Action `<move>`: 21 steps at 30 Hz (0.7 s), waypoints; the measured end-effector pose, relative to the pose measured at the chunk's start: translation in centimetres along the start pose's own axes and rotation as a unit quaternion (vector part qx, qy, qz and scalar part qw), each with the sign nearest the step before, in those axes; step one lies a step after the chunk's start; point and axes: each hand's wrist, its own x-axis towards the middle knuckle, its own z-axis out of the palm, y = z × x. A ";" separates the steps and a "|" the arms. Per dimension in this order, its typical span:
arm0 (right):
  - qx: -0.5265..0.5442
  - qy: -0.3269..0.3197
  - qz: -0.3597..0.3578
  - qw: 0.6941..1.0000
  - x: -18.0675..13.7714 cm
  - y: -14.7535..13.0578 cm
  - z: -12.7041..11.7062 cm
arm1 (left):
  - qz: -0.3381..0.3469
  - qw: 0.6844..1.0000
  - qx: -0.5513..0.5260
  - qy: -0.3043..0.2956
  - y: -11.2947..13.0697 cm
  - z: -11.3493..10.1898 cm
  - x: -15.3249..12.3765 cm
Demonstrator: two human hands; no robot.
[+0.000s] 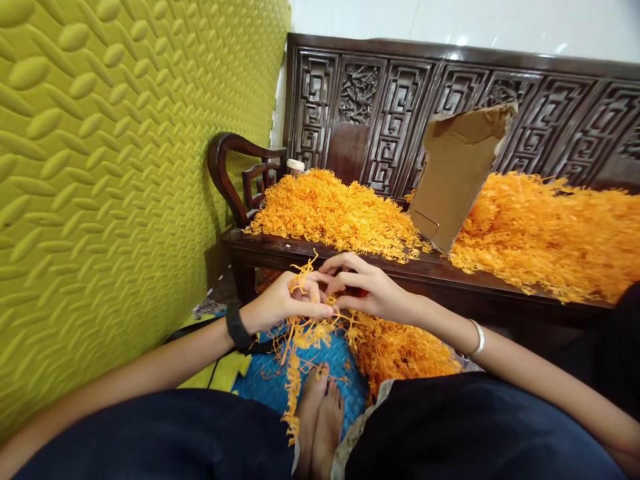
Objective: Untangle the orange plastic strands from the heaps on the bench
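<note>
My left hand (305,297), with a black band on its wrist, is closed round some thin orange branching plastic pieces (304,273); their ends stick out above the fingers. A strand of the same orange pieces (293,393) hangs below it, in front of the feet. My right hand (360,287) meets the left fingertips from the right, thumb and fingers pinched at an orange branching piece (345,317). What exactly lies between the fingertips is partly hidden. Below the hands is a loose heap of orange pieces (407,350), low in front of the bench.
A dark carved wooden bench (320,250) bears a yellow-orange pile (340,210) and a blurred orange pile (550,233), with a leaning cardboard piece (460,167) between them. A yellow textured mat wall (125,187) stands at left. Blue matting (260,373) covers the floor.
</note>
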 end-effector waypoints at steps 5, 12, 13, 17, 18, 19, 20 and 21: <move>-0.025 0.071 0.038 0.996 0.4 -0.8 -0.3 | -0.045 0.995 -0.076 0.047 0.3 -0.1 0.2; -0.070 0.038 0.029 0.996 1.3 -2.3 -0.9 | -0.047 0.995 0.084 0.012 1.6 1.4 -0.1; -0.082 0.033 0.026 0.996 1.4 -2.7 -1.1 | -0.038 0.994 0.099 0.019 2.0 1.6 -0.2; -0.102 -0.017 0.059 0.993 1.3 -4.5 -2.4 | -0.021 0.987 0.156 -0.011 4.0 2.1 -1.0; -0.085 -0.038 0.074 0.993 1.2 -5.0 -2.9 | -0.020 0.984 0.172 -0.031 4.6 2.1 -1.3; -0.058 -0.065 0.089 0.992 1.0 -5.5 -3.3 | -0.019 0.981 0.187 -0.051 5.1 2.1 -1.5; -0.021 -0.098 0.101 0.990 0.8 -6.0 -3.8 | -0.017 0.977 0.201 -0.073 5.6 2.1 -1.8; 0.020 -0.136 0.108 0.985 0.5 -6.4 -4.2 | -0.016 0.972 0.214 -0.100 6.0 2.1 -2.1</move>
